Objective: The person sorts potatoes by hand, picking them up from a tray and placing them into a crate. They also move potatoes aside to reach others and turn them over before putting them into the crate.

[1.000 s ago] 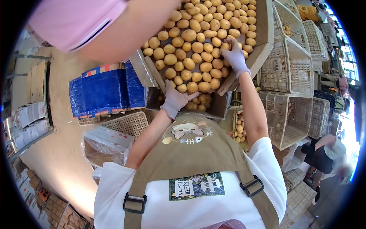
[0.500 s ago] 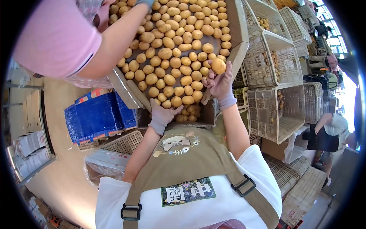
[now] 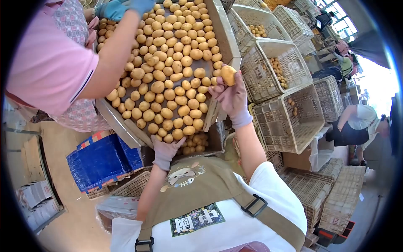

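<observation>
My right hand [image 3: 232,97], in a pale grey glove, grips a yellow potato [image 3: 228,75] above the right edge of the sorting tray. A single layer of many potatoes [image 3: 158,87] covers most of the tray, with bits of dark bottom between them. My left hand [image 3: 164,149], gloved alike, rests at the tray's near lip with thumb and fingers apart, beside the nearest potatoes. Its fingertips are partly hidden by the lip. Just below that lip, more potatoes [image 3: 194,144] lie in a box against my apron.
At the left, a co-worker in a pink shirt reaches blue-gloved hands [image 3: 126,7] over the tray's far side. Plastic crates [image 3: 289,122], some with a few potatoes, are stacked on the right. A blue-covered box [image 3: 98,161] stands at lower left. Another person [image 3: 357,126] is far right.
The view has swung, so the tray and both hands appear further left. My right hand still holds the potato, now turned to show its longer side. The co-worker's second blue glove has come into view.
</observation>
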Motion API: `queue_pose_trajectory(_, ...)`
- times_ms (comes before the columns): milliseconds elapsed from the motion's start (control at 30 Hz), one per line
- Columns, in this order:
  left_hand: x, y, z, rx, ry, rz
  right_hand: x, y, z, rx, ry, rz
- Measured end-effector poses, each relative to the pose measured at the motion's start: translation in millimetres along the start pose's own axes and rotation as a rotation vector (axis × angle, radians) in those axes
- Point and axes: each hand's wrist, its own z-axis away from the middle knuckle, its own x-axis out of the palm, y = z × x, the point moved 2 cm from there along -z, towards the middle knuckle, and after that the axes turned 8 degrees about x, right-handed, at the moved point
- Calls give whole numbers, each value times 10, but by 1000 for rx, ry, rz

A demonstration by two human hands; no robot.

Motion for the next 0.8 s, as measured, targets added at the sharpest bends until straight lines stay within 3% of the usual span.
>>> queue_pose_trajectory(100, 29, 0, 17, 12, 27, -25, -130, -54, -40, 54, -456, -66)
queue_pose_trajectory(200, 45, -3, 35, 17, 42, -26, -133, 2, 9, 107, -215, -213)
queue_pose_trajectory(300, 18, -12, 12, 16, 35, -12, -123, 44, 42, 47, -85, -175)
queue_pose_trajectory(500, 17, -11, 46, 15, 29, -12, -85, -5, 104, -74, -33, -32)
queue_pose_trajectory(633, 29, -19, 52, 12, 36, 11, 316, -333, 293, -549, -1, 394)
queue_pose_trajectory(700, 63, -15, 58, 14, 53, -14, 694, -638, 533, -975, -12, 790)
queue_pose_trajectory(767, -14, -11, 14, 25, 34, -47, 1030, -978, 966, -1255, -266, 905)
queue_pose_trajectory(800, 27, -21, 27, 38, 65, -54, 1144, -1146, 1203, -1279, -487, 858)
